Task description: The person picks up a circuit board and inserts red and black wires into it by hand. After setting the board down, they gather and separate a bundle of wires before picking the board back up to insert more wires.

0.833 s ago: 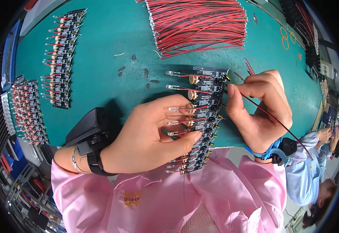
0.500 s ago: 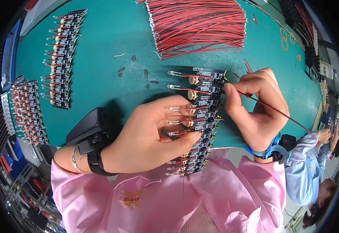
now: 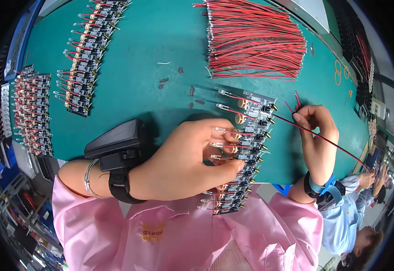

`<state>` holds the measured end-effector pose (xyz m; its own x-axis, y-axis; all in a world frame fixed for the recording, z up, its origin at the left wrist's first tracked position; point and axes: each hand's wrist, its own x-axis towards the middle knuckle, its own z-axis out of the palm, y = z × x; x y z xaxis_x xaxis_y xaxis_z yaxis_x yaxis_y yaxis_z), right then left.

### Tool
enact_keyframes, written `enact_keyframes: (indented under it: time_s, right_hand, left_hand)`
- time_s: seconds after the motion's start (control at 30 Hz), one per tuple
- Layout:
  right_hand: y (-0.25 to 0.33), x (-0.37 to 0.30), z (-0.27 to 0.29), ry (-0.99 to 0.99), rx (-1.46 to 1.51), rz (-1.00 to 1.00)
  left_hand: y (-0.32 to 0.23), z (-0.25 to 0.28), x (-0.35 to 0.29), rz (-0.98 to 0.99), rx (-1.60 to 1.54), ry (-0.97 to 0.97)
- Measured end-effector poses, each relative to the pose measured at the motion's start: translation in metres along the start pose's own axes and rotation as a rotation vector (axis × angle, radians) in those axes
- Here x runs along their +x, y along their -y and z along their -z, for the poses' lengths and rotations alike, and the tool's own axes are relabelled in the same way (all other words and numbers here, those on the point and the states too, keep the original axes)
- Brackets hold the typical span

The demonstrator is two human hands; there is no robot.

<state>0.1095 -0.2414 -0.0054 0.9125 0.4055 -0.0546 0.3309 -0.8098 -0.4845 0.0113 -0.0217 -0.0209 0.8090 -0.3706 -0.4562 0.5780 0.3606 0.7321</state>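
Observation:
My left hand (image 3: 192, 160) is closed on a long strip of black circuit boards (image 3: 251, 153), thumb on its face and fingers behind. The strip stands tilted, with clear LEDs on red leads along its left side and round tan parts beside them. From its upper right edge a red-and-black wire (image 3: 314, 134) runs down to the right, crossing in front of my right hand. My right hand (image 3: 319, 128) is closed, thumb and fingertips pinched at a few short-looking red-and-black wire ends (image 3: 297, 100); the rest of those wires is hidden by the hand.
A large pile of red-and-black wires (image 3: 255, 40) lies at the back of the green table (image 3: 161, 90). Another board strip (image 3: 86, 58) and a stack of them (image 3: 32, 113) lie to the left. Rubber bands (image 3: 338, 72) rest at right. A person in light blue (image 3: 343, 226) works nearby.
My right hand has moved from the strip's upper right edge rightward and down to the wire ends. One long wire now stays at the strip. The view has shifted slightly.

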Motion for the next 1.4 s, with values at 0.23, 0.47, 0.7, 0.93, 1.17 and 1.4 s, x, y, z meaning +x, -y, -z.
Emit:
enact_keyframes:
  time_s: [0.23, 0.47, 0.7, 0.93, 1.17, 1.4]
  right_hand:
    - [0.006, 0.000, -0.002, 0.004, -0.063, 0.052]
    - [0.002, -0.001, -0.005, -0.007, -0.132, 0.176]
    - [-0.002, -0.003, -0.001, -0.164, 0.413, 0.036]
    - [-0.013, -0.001, 0.013, -0.394, 0.689, 0.158]
    - [-0.027, 0.003, 0.010, -0.407, 0.840, 0.113]
    - [-0.036, -0.001, 0.016, -0.469, 0.853, 0.113]
  left_hand:
    - [-0.001, 0.001, -0.001, 0.060, 0.057, -0.014]
    - [-0.004, -0.004, 0.000, 0.032, -0.008, -0.027]
    - [-0.008, -0.001, 0.000, 0.049, 0.006, -0.013]
    - [-0.008, -0.007, 0.000, 0.032, -0.062, -0.060]
    - [-0.009, -0.005, -0.002, 0.056, 0.046, -0.063]
    - [-0.019, -0.009, 0.000, 0.125, 0.037, -0.104]
